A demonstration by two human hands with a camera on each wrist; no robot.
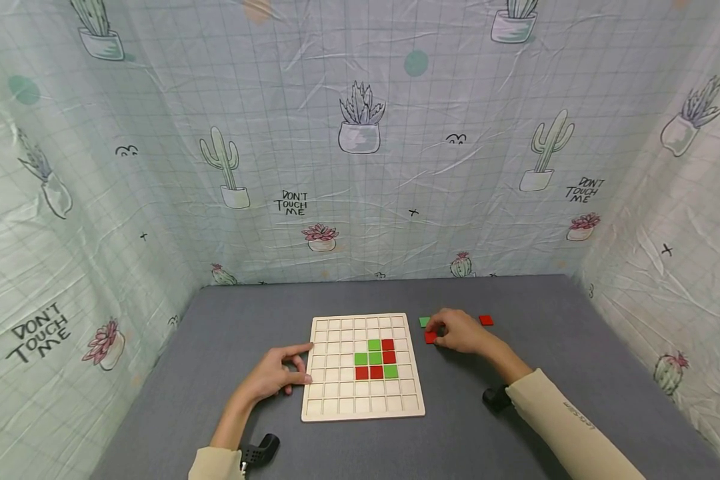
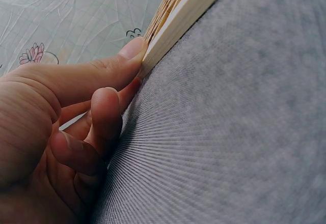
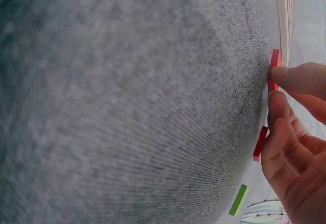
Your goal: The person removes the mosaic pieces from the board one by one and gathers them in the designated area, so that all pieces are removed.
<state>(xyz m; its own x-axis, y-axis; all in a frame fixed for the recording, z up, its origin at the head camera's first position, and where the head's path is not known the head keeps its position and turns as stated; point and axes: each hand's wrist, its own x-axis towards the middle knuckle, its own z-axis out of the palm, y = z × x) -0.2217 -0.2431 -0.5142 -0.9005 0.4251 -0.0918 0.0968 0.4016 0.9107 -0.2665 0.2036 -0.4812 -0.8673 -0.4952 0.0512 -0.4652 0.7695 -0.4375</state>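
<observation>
The person's left hand (image 1: 273,375) has its thumb and index finger extended and spread apart, both fingertips touching the near-side left edge of the wooden grid board (image 1: 330,348), which lies flat just to the right of them. The remaining fingers of that hand bend loosely below the edge, and it has no tile in hold.

The right hand (image 1: 462,332) has its fingers nearly closed, pinching a red tile (image 1: 430,338) between thumb and index fingertip, low at the tabletop (image 1: 234,327) just right of the board. A loose green tile (image 1: 424,322) lies just beyond that index fingertip, partly covered by the hand. Another red piece (image 1: 486,320) lies to the right of the fingers, apart from them.

Between the two hands' fingers, nearer the right ones, eight squares sit in the board's cells: a green and a red in the row farthest from the person, two greens and a red below, then two reds and a green. A fabric backdrop (image 1: 384,177) printed with potted cacti rises well beyond the fingers.
</observation>
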